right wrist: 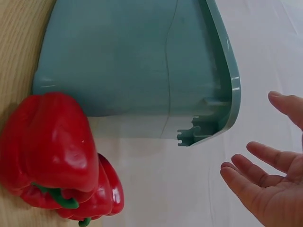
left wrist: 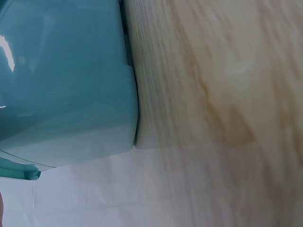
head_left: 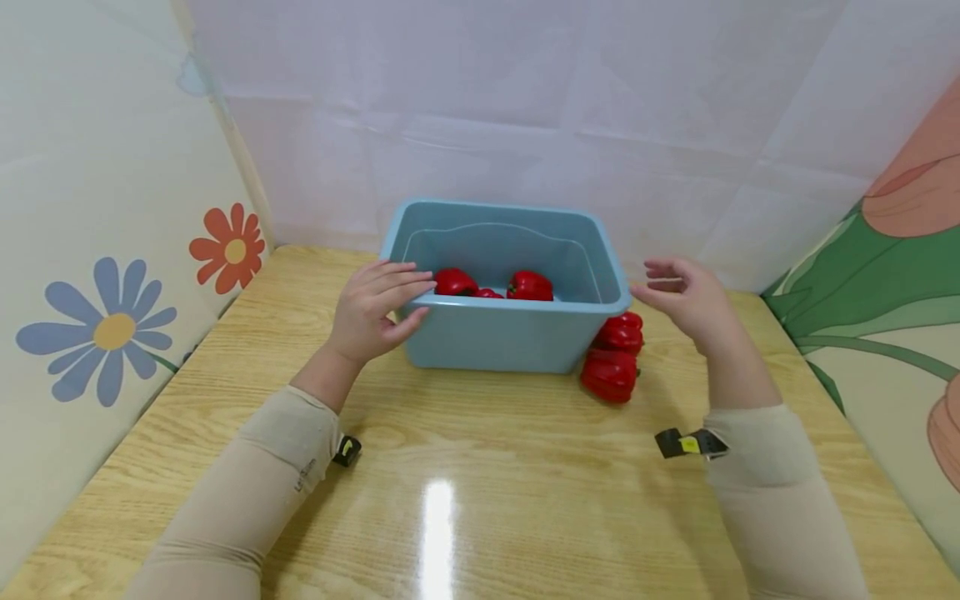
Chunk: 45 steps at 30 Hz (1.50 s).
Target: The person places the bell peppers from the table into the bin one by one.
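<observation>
We list one bin (head_left: 491,337), left hand (head_left: 371,312) laid straight-fingered on its rim (head_left: 517,306), right hand (head_left: 686,300) spread near it, peppers (head_left: 530,286) inside, two more peppers (head_left: 611,375) outside

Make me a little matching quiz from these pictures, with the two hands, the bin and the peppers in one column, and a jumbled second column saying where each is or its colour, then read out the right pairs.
1. left hand
2. right hand
3. bin
4. peppers

A. red
B. raised beside the bin's right end, holding nothing
C. light blue
D. resting on the bin at its left end

Right pairs: 1-D, 2-B, 3-C, 4-A
</observation>
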Available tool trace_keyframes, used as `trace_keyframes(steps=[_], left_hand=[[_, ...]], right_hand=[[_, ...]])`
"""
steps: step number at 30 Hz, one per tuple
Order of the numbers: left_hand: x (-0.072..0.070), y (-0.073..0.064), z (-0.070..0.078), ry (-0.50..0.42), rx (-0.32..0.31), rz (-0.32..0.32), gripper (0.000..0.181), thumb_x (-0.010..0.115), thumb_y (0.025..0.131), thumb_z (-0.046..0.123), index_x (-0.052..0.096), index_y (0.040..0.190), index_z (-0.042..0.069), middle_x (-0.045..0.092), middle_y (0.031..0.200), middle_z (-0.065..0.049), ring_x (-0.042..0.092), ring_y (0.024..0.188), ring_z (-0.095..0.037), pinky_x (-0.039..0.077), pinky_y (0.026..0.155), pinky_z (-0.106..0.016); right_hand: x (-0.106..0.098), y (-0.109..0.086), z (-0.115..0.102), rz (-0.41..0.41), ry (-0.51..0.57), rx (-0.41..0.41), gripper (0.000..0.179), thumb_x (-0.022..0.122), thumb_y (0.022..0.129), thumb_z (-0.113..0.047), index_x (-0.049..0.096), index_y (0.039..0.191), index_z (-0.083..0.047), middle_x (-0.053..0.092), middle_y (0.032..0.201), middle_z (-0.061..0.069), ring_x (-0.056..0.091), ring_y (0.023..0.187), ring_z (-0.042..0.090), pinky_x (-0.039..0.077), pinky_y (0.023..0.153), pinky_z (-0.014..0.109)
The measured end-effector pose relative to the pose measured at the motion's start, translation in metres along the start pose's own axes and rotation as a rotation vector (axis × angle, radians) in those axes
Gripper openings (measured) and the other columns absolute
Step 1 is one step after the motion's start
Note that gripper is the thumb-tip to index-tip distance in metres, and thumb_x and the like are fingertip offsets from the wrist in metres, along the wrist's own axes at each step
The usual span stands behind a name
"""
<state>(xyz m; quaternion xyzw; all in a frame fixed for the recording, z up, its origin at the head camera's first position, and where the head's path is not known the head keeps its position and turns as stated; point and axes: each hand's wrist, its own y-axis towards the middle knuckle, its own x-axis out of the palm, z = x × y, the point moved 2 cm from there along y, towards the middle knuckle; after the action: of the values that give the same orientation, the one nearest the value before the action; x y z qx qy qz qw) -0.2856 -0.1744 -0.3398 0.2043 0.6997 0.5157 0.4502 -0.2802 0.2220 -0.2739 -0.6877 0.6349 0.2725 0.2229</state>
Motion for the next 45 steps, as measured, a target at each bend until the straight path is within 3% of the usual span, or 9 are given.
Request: trace_keyframes(steps=[6, 13, 29, 37, 45], left_hand=[[0.000, 0.000, 0.001, 0.001, 0.002, 0.003, 0.030, 0.063, 0.080, 0.028, 0.071, 0.100, 0.007, 0.069, 0.101, -0.007, 0.061, 0.100, -0.028, 0.041, 0.092, -0.044], [-0.001, 0.000, 0.001, 0.001, -0.001, 0.000, 0.031, 0.063, 0.080, 0.029, 0.071, 0.101, 0.006, 0.069, 0.100, -0.008, 0.062, 0.099, -0.030, 0.041, 0.093, -0.045], [0.000, 0.000, 0.000, -0.002, 0.002, -0.002, 0.032, 0.063, 0.080, 0.029, 0.071, 0.102, 0.007, 0.069, 0.101, -0.007, 0.062, 0.098, -0.031, 0.040, 0.093, -0.045], [0.000, -0.001, 0.000, 0.007, -0.003, -0.003, 0.032, 0.063, 0.080, 0.030, 0.071, 0.103, 0.008, 0.069, 0.102, -0.007, 0.061, 0.101, -0.027, 0.040, 0.093, -0.044], [0.000, -0.001, 0.000, 0.001, 0.000, 0.006, 0.032, 0.063, 0.080, 0.029, 0.071, 0.102, 0.008, 0.069, 0.102, -0.007, 0.061, 0.100, -0.029, 0.041, 0.093, -0.045]], right_hand=[[0.000, -0.008, 0.013, 0.006, -0.031, 0.035, 0.078, 0.058, 0.079, -0.056, 0.037, 0.139, -0.011, 0.041, 0.137, 0.016, 0.041, 0.122, 0.037, 0.035, 0.095, 0.058], [0.004, -0.012, 0.031, -0.007, -0.038, 0.057, 0.079, 0.056, 0.079, -0.058, 0.036, 0.139, -0.011, 0.041, 0.136, 0.016, 0.041, 0.121, 0.038, 0.035, 0.094, 0.059], [0.032, -0.017, 0.076, -0.067, -0.041, 0.100, 0.071, 0.059, 0.081, -0.051, 0.040, 0.135, -0.009, 0.044, 0.134, 0.016, 0.042, 0.121, 0.038, 0.037, 0.094, 0.056], [0.045, -0.017, 0.089, -0.081, -0.008, 0.092, 0.060, 0.062, 0.083, -0.043, 0.046, 0.130, -0.009, 0.047, 0.131, 0.014, 0.044, 0.119, 0.036, 0.039, 0.094, 0.053], [0.054, -0.019, 0.096, -0.104, -0.011, 0.072, 0.062, 0.065, 0.081, -0.041, 0.046, 0.130, -0.008, 0.046, 0.131, 0.015, 0.044, 0.119, 0.038, 0.040, 0.093, 0.052]])
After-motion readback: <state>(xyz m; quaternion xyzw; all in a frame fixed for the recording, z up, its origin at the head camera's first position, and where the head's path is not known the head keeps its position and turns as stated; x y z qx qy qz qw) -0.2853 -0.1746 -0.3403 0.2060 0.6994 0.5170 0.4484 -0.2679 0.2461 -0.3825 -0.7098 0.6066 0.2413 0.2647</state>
